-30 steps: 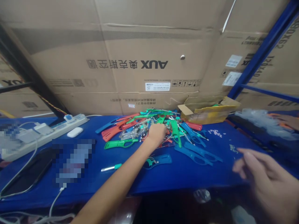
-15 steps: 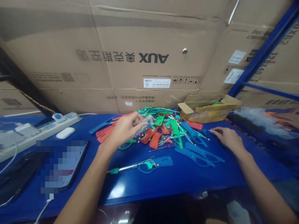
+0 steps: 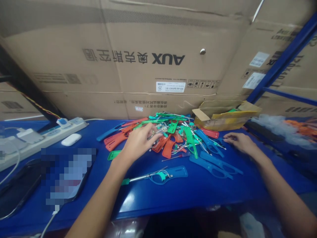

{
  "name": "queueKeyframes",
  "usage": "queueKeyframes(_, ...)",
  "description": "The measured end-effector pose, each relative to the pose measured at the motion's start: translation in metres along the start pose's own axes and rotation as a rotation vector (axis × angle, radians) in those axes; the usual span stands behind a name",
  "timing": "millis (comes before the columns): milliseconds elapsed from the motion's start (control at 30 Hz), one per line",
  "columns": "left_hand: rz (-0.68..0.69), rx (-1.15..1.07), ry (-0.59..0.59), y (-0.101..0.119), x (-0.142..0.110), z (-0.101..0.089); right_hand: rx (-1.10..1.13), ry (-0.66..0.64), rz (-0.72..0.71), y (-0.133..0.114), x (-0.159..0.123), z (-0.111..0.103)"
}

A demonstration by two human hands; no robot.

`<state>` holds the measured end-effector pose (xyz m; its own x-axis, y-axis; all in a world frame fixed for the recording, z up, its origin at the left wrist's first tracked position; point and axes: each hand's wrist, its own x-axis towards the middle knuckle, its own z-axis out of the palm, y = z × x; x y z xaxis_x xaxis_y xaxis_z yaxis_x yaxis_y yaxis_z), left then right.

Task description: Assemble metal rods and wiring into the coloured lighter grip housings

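My left hand (image 3: 140, 140) is over the left side of a heap of lighter parts. Its thumb and fingers close at the edge of the heap, on something small and pale that I cannot make out. To the right of the heap, my right hand (image 3: 240, 143) rests low over the table with fingers bent together; what they hold, if anything, is too small to tell. Green casing halves (image 3: 189, 138), orange-red casing halves (image 3: 169, 147) and blue casing halves (image 3: 210, 165) lie among thin white wires. A partly assembled lighter (image 3: 158, 176) with a metal tube lies in front.
A screwdriver (image 3: 175, 156) lies before the heap. Behind it stands an open yellow-taped carton (image 3: 225, 120). At left are a power strip (image 3: 47, 137), a white earbud case (image 3: 71, 139) and a phone (image 3: 71, 178) on a cable. Large cardboard (image 3: 123, 82) walls the back.
My left hand has lowered slightly into the heap. The fingers of my right hand have curled in more. The whole view has shifted a little.
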<state>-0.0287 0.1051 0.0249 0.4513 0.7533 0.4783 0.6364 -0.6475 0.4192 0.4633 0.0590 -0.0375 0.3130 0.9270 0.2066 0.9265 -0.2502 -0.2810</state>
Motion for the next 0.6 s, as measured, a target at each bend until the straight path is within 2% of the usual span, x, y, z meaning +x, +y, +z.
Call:
queueKeyframes(133, 0.019, -0.021, -0.027, 0.003, -0.002, -0.001, 0.014, -0.082, 0.036, -0.003, 0.000, 0.000)
queueKeyframes(367, 0.044, 0.016, -0.034, 0.003, -0.003, 0.001, -0.036, -0.075, 0.033, -0.008, -0.005, 0.001)
queueKeyframes(600, 0.087, -0.036, -0.070, 0.015, -0.006, 0.001, -0.088, -0.077, -0.029, -0.016, -0.012, 0.001)
